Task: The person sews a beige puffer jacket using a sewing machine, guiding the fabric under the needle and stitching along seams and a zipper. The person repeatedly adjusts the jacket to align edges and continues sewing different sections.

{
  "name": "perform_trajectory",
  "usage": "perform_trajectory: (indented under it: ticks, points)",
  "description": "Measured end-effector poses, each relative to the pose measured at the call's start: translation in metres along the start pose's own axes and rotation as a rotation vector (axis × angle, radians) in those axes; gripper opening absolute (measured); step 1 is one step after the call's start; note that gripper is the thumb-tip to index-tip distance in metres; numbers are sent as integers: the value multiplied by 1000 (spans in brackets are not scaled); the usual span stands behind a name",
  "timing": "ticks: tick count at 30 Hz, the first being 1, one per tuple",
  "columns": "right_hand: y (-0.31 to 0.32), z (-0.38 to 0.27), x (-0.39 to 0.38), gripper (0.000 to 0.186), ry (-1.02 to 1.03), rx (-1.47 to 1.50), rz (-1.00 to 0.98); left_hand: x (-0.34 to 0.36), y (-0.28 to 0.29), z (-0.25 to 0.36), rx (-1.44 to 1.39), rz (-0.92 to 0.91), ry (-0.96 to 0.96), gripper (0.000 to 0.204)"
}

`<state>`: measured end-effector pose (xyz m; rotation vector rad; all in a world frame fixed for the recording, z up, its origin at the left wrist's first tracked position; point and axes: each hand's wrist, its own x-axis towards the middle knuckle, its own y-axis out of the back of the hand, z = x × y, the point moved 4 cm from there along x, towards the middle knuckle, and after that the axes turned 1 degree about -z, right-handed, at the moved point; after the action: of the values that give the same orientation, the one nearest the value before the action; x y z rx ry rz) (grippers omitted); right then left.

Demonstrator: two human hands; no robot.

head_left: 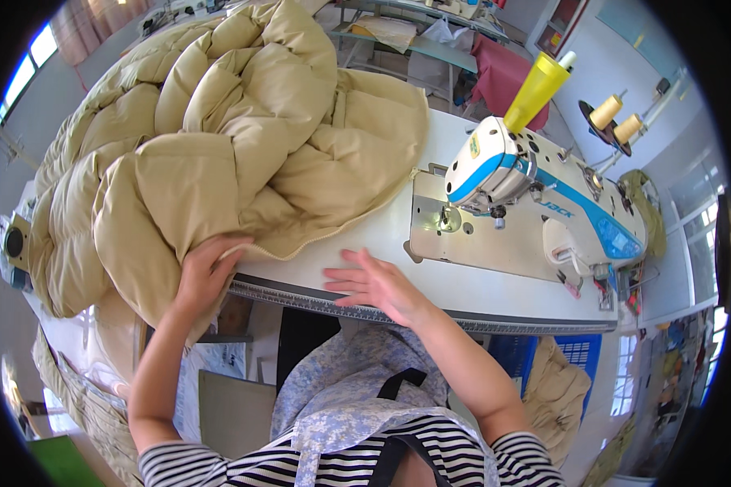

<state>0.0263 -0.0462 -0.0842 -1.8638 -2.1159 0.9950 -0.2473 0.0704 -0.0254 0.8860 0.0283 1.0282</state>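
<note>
A puffy beige padded jacket [195, 174] lies heaped over the left part of the white sewing table, with a zipper edge [300, 246] curving along its near side. My left hand [207, 272] grips that edge near the table's front, its fingers bent over the fabric and slightly blurred. My right hand [378, 288] is held over the table front, fingers spread and nothing in them, apart from the jacket. To its right stands a white and blue sewing machine [544, 191]; the needle area [449, 217] is lit, and no fabric lies under it.
A ruler strip [341, 307] runs along the table's front edge. A yellow cup [536, 93] stands on the machine head, and thread cones [607, 111] sit on a stand behind. Below the table at right, a blue crate [578, 353] holds beige fabric [554, 385]. More tables [455, 57] stand beyond.
</note>
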Motion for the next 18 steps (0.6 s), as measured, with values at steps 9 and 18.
perform_trajectory:
  ticks: [9,18]
  points:
    - [49,-126,109,32,567,145,265,-106,85,92,621,91,-426,25]
    - [44,-199,134,21,813,109,283,-197,127,52,856,428,-101,37]
